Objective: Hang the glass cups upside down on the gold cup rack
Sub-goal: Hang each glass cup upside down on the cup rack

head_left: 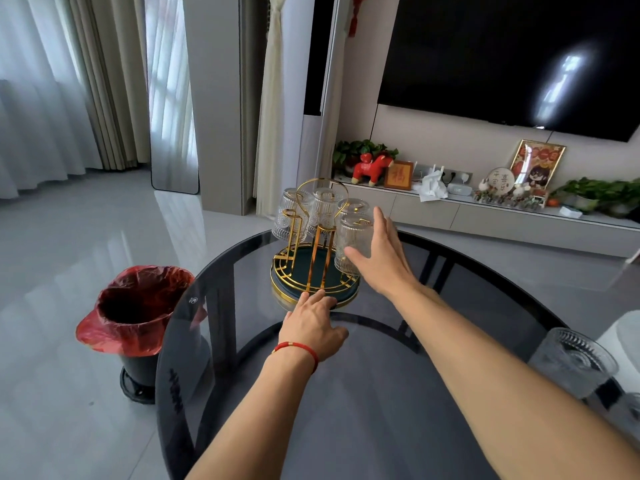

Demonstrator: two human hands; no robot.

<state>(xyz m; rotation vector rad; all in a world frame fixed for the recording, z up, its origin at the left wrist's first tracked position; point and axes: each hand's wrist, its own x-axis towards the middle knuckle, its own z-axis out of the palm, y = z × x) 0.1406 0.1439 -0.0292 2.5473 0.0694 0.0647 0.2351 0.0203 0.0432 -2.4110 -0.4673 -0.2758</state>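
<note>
Here, left of the gold cup rack [313, 258], a bin lined with a red bag [138, 306] stands on the floor beside the dark glass tabletop [381, 393]. The rack sits toward the far side of the tabletop, four glass cups [323, 209] hung mouth-down on its prongs, while two near prongs look bare. The left hand [313, 327] lies flat at the rack's near rim, fingers spread and touching the base, gripping nothing; holding it there should stop the rack from sliding. The right hand [375, 258] is open, fingers straight, against the nearest hung cup [353, 245] on the rack's right; it would do well to let go gently. Far right of the rack, another cup [573, 362] waits at the tabletop's edge.
</note>
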